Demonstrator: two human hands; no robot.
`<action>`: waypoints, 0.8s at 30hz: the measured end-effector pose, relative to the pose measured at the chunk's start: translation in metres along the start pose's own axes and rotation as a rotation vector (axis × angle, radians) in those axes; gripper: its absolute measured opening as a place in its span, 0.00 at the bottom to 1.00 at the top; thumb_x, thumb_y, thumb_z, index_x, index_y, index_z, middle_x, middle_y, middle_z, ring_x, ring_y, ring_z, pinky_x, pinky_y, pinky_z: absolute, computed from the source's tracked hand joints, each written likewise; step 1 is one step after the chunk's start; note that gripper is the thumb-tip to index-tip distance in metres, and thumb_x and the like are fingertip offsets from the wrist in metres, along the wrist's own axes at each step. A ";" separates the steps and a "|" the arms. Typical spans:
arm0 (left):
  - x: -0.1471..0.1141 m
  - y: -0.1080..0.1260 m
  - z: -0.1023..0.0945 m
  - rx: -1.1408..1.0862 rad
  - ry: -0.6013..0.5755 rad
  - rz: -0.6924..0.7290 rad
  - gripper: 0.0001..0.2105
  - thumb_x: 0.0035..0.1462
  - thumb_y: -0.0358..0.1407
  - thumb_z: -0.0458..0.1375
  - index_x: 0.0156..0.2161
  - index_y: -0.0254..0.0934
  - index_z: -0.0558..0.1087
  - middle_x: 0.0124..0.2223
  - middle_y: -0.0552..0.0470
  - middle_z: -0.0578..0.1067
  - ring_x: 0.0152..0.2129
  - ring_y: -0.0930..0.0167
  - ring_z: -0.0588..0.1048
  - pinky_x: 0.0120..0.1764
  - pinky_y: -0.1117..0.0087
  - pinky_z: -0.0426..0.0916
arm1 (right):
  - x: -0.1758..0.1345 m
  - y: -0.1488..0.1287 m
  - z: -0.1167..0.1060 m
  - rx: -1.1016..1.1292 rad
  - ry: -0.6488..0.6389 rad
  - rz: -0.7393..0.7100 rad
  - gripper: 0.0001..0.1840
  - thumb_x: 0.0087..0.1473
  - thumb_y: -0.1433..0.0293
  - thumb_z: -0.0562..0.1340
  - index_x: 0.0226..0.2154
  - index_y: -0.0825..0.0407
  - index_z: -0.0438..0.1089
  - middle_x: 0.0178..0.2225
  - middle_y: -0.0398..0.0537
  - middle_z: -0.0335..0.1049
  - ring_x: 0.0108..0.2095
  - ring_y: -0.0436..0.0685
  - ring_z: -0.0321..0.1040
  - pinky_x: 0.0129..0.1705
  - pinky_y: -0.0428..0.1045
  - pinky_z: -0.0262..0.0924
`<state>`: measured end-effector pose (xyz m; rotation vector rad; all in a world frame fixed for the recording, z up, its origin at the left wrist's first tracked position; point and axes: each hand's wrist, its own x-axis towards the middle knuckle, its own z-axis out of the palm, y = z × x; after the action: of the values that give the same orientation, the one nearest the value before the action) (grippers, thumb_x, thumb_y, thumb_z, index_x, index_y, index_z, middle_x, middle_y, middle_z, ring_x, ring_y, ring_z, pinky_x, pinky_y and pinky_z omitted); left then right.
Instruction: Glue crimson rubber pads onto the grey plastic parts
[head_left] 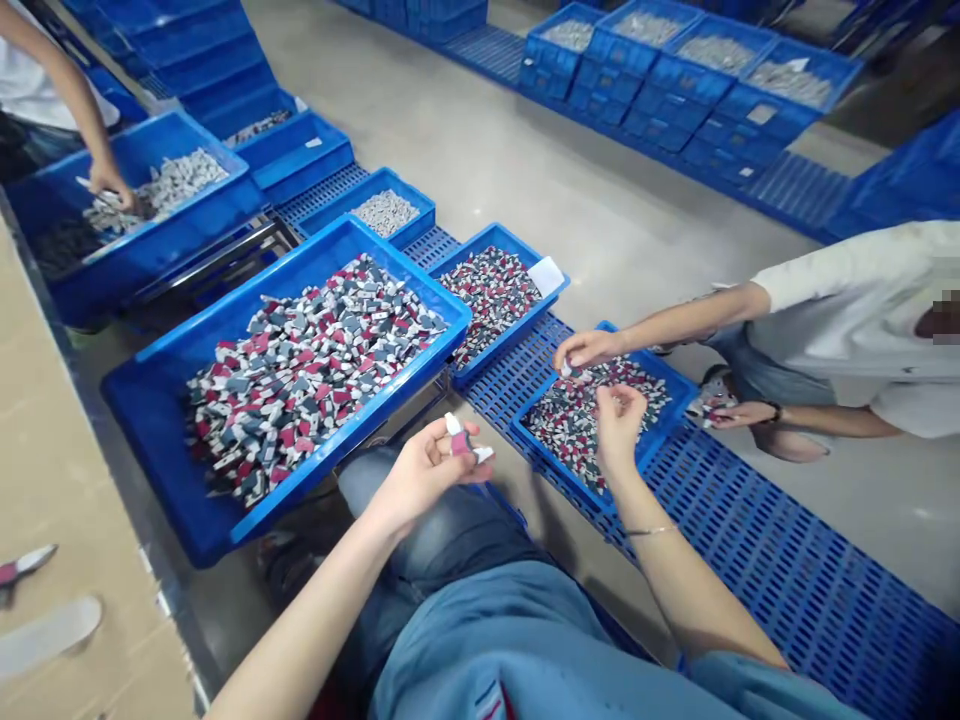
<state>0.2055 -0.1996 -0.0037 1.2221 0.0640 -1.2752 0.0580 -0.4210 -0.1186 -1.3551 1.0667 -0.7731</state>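
Note:
My left hand (427,465) is closed around a few small plastic pieces (463,443) in white, maroon and grey. It is held above my lap, by the near corner of a large blue bin (285,500) heaped with similar pieces (315,360). My right hand (621,425) hangs over a smaller blue crate (679,400) of the same kind of pieces (570,430). Its thumb and fingers are pinched together; whatever they may hold is hidden.
A co-worker's hand (589,350) reaches over the same crate; their other hand (739,415) holds pieces. Another person's hand (112,185) is in a bin at left. A slatted blue rack (787,540) carries crates. A table (60,420) stands at left.

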 end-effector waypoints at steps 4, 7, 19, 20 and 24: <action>0.019 -0.003 0.019 -0.018 0.003 0.006 0.31 0.36 0.45 0.82 0.43 0.34 0.76 0.34 0.52 0.84 0.31 0.71 0.84 0.41 0.71 0.81 | 0.042 0.036 -0.018 0.100 0.007 0.305 0.29 0.58 0.42 0.66 0.27 0.50 0.64 0.23 0.38 0.65 0.21 0.48 0.61 0.22 0.44 0.57; 0.007 -0.001 0.018 -0.021 0.010 -0.004 0.31 0.34 0.45 0.83 0.41 0.34 0.76 0.32 0.54 0.83 0.30 0.73 0.83 0.40 0.73 0.81 | 0.053 0.045 -0.013 0.167 0.014 0.431 0.23 0.66 0.55 0.66 0.26 0.53 0.64 0.22 0.35 0.62 0.18 0.43 0.56 0.20 0.41 0.53; -0.109 -0.021 -0.041 -0.109 0.211 0.189 0.25 0.49 0.38 0.78 0.48 0.36 0.73 0.35 0.54 0.84 0.30 0.72 0.83 0.39 0.72 0.82 | -0.020 -0.014 0.004 0.222 0.062 0.140 0.29 0.48 0.61 0.76 0.21 0.48 0.55 0.14 0.29 0.53 0.16 0.42 0.47 0.17 0.38 0.45; -0.116 -0.023 -0.041 -0.148 0.215 0.207 0.25 0.48 0.37 0.78 0.48 0.36 0.73 0.34 0.55 0.84 0.29 0.72 0.83 0.38 0.72 0.82 | -0.036 -0.020 0.014 0.221 0.020 0.106 0.28 0.45 0.60 0.77 0.22 0.48 0.56 0.14 0.30 0.54 0.16 0.43 0.48 0.17 0.39 0.47; -0.148 -0.025 -0.038 -0.257 0.229 0.296 0.23 0.46 0.30 0.77 0.46 0.36 0.72 0.32 0.57 0.83 0.28 0.74 0.83 0.37 0.73 0.81 | -0.097 -0.039 0.068 0.214 -0.254 0.044 0.25 0.40 0.58 0.78 0.26 0.47 0.62 0.16 0.30 0.58 0.17 0.44 0.53 0.19 0.42 0.51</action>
<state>0.1531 -0.0675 0.0569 1.1032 0.1992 -0.8391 0.0907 -0.3101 -0.0715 -1.2062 0.7884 -0.6430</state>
